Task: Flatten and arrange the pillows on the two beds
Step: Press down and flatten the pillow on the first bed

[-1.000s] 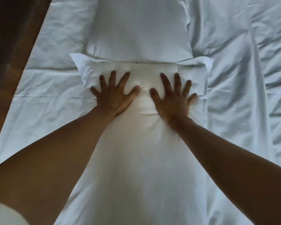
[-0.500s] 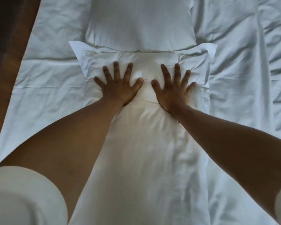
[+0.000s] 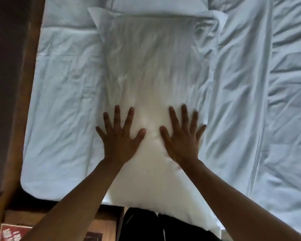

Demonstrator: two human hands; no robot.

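Observation:
A long white pillow [image 3: 155,66] lies lengthwise on the bed, running from the near mattress edge toward the far end. My left hand [image 3: 119,136] rests flat on its near half, fingers spread. My right hand [image 3: 181,136] lies flat beside it, also spread, palm down on the pillow. A second white pillow [image 3: 156,4] sits beyond the first one at the top edge, mostly cut off. Neither hand grips anything.
The wrinkled white sheet [image 3: 63,101] covers the mattress on both sides of the pillow. A wooden bed frame [image 3: 24,84] runs along the left. Wooden floor and a red printed item [image 3: 12,232] show at the bottom left.
Both hands have slid back from the far end of the pillow toward me, staying flat. The view has pulled back, showing the near mattress edge and the floor.

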